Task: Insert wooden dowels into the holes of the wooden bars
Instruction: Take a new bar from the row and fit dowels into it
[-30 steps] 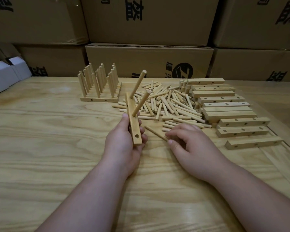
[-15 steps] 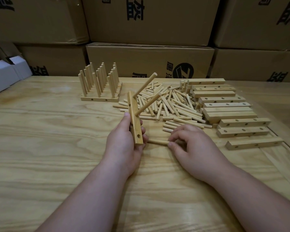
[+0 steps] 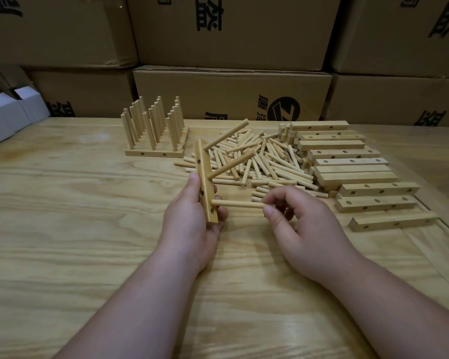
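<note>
My left hand [image 3: 192, 218] grips a wooden bar [image 3: 205, 182] held nearly on end above the table. Two dowels stick out of the bar to the right, an upper dowel [image 3: 227, 134] and a middle dowel [image 3: 231, 164]. My right hand [image 3: 306, 229] pinches a third dowel [image 3: 237, 203] by its right end, lying level, with its left tip touching the bar near the lower hole. A loose pile of dowels [image 3: 265, 159] lies behind the hands. Empty bars [image 3: 353, 174] with holes lie in rows at the right.
A group of finished bars with upright dowels [image 3: 153, 130] stands at the back left of the wooden table [image 3: 62, 203]. Cardboard boxes [image 3: 231, 94] are stacked along the far edge. White folded boxes [image 3: 8, 117] sit at the far left.
My right hand picked a dowel off the table and lifted it level against the bar. My left hand tilted the bar so its dowels lean further right.
</note>
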The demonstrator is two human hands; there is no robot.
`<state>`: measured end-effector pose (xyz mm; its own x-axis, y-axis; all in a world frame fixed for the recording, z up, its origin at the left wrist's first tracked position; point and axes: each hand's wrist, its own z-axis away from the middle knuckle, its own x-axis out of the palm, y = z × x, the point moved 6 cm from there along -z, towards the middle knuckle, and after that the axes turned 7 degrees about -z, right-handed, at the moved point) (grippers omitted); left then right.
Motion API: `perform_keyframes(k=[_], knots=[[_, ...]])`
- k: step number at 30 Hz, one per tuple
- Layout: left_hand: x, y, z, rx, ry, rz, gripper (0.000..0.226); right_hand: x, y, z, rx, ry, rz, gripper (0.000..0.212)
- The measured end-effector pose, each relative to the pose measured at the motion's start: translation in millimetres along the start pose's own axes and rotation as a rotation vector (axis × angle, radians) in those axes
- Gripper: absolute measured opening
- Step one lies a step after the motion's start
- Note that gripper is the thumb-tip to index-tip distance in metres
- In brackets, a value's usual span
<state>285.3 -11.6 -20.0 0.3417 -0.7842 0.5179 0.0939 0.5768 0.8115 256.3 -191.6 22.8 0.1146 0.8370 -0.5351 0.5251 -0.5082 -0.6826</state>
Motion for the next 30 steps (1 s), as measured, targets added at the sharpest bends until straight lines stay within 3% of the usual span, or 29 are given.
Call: perform_keyframes(k=[13,19,23,28,30], knots=[[0,2,5,0.001,0.045,-0.079,0.029,-1,-13,1,-0.118,-0.014,-0.111,0.012],[3,2,8,0.054,0.039,-0.191,0.032,-8,-10,0,-0.087,0.040,-0.074,0.018],[7,3,10,0.108,0.012,-0.242,0.034,-8,-16,-1,-0.116,0.019,-0.006,0.009],[10,4,12,0.160,-0.027,-0.283,0.037,-8,-23,-1,-0.149,0.034,0.015,0.019],[10,3,13,0.177,-0.048,-0.322,0.044,-7,-20,0,-0.135,0.038,0.022,0.032]])
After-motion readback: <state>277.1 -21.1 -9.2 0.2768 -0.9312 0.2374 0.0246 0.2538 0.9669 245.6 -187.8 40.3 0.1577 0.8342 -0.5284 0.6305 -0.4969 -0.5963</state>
